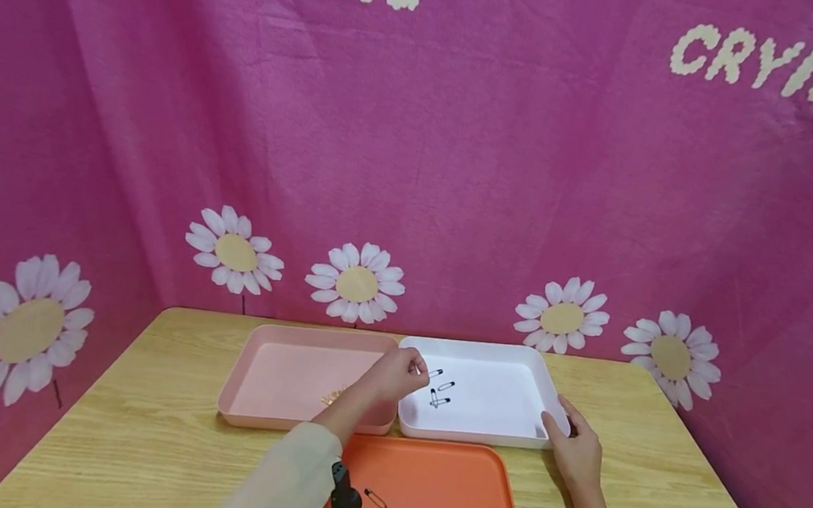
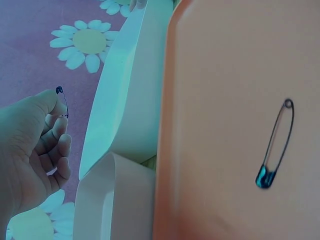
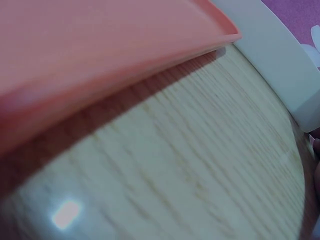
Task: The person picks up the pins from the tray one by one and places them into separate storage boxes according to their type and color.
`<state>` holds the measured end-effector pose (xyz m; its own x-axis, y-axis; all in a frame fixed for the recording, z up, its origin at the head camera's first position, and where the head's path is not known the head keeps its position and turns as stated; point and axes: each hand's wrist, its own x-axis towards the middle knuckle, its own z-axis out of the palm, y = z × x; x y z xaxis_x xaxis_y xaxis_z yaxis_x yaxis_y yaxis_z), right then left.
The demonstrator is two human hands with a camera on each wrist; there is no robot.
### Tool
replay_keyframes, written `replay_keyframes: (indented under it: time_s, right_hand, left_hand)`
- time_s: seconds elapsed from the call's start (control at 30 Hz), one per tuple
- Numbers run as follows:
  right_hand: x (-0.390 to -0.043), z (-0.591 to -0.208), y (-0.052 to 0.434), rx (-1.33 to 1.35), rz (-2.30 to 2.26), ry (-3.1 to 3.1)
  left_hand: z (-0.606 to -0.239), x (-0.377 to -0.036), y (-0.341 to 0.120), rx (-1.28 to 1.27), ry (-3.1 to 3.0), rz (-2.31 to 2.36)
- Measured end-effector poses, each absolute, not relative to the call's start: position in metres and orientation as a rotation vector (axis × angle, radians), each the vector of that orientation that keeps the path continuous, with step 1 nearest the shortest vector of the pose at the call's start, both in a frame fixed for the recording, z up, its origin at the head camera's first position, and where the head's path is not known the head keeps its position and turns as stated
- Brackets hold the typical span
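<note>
My left hand (image 1: pixel 414 370) hovers over the near left part of the white tray (image 1: pixel 499 435) and pinches a small black safety pin (image 2: pixel 62 101) between thumb and forefinger. Three black safety pins (image 1: pixel 440 400) lie in that tray. My right hand (image 1: pixel 574 444) rests with relaxed fingers against the white tray's near right corner and holds nothing. The pink tray (image 1: pixel 276 416) on the left holds small gold pins (image 1: pixel 331 397). In the orange tray (image 1: pixel 451 492) nearest me lie more safety pins (image 1: pixel 375 498), one shown close up as a dark pin (image 2: pixel 275 145).
The three trays sit on a wooden table (image 1: pixel 144 433) whose grain fills the right wrist view (image 3: pixel 200 165). A pink cloth with daisies (image 1: pixel 356 282) hangs behind and at both sides. A black wrist camera (image 1: pixel 344 497) rides on my left sleeve.
</note>
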<state>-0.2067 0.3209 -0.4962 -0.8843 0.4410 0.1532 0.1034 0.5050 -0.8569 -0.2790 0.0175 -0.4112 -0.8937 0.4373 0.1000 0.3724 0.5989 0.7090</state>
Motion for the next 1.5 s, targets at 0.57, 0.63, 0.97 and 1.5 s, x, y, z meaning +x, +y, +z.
replay_keyframes:
  time_s: [0.57,0.63,0.97,1.5]
  right_hand:
    - [-0.209,-0.502,0.321,-0.456,1.327,-2.400]
    - [-0.209,-0.502,0.320,-0.455,1.323,-2.404]
    - [-0.209,-0.498,0.322,-0.445,1.332,-2.396]
    - [-0.209,-0.498,0.323,-0.452,1.319,-2.390]
  left_hand:
    - [-0.427,-0.280,0.036,0.540,2.725,1.233]
    - [-0.430,-0.280,0.039,0.530,2.723,1.240]
    - [-0.436,-0.283,0.050,0.467,2.762,1.201]
    - [-0.441,-0.282,0.058,0.503,2.828,1.162]
